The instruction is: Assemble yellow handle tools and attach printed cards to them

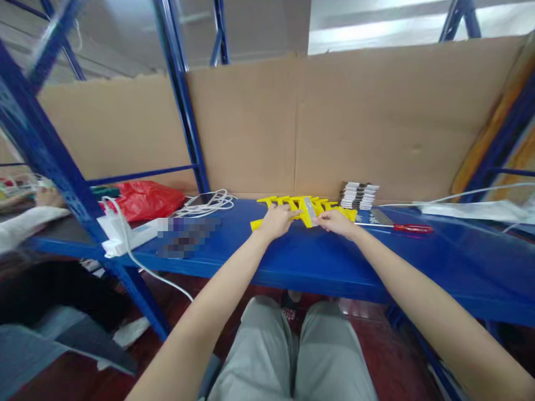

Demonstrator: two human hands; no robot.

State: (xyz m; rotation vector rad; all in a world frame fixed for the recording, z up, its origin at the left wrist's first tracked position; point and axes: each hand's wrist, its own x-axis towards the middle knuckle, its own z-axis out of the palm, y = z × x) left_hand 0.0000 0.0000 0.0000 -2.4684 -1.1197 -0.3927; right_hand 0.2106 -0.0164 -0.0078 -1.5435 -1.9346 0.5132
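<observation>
A row of yellow T-shaped plastic pieces (pixel 285 199) lies on the blue bench top in front of me. One yellow piece (pixel 308 221) nearest me has a flat silver-grey plate (pixel 310 208) along it. My left hand (pixel 276 221) is over the left part of the row, its fingers closed against the yellow piece from the left. From the right, my right hand (pixel 335 221) pinches the lower end of the silver-grey plate between thumb and fingers. A single yellow piece (pixel 256 224) shows beside my left wrist. The fingers partly hide the pieces behind them.
A stack of small white-and-black packs (pixel 358 196) stands behind my right hand. A red-handled screwdriver (pixel 413 228) lies to the right. Leftward are coiled white cable (pixel 211 203), a red plastic bag (pixel 148 200) and a white power strip (pixel 136 234). A co-worker's sleeve (pixel 31 225) shows far left.
</observation>
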